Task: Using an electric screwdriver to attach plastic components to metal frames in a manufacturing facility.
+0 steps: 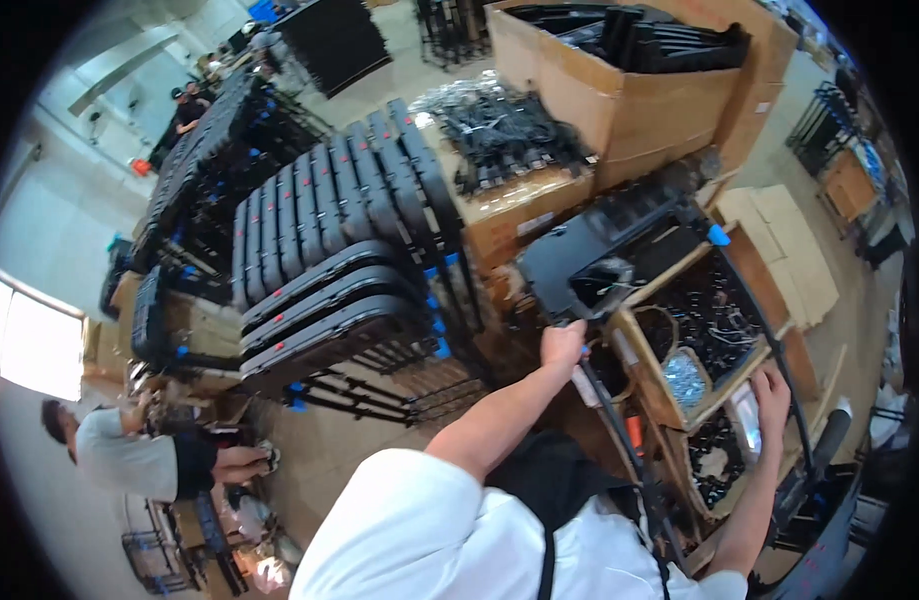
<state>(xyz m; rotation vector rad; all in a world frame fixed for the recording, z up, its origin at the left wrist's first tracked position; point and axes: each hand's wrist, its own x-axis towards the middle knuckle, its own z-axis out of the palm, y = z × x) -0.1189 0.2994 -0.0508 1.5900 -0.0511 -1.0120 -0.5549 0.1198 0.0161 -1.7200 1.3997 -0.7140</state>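
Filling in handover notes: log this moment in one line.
left hand: closed on black frame | right hand: beside silvery packet, contact unclear | nearby: bins of black parts

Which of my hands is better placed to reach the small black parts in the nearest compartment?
Probably your right hand: it is close beside the small black parts. Your left hand is farther off and appears closed on a black bar.

Bright room, bent round edges.
The window (29,340) left of the black cases (324,205) glows plain white. Plastic wrap (444,100) just right of them shines. It is shady under them. Far-off people (189,108) behind them look fuzzy. Straight lines curve near the rim, and the corners go black.
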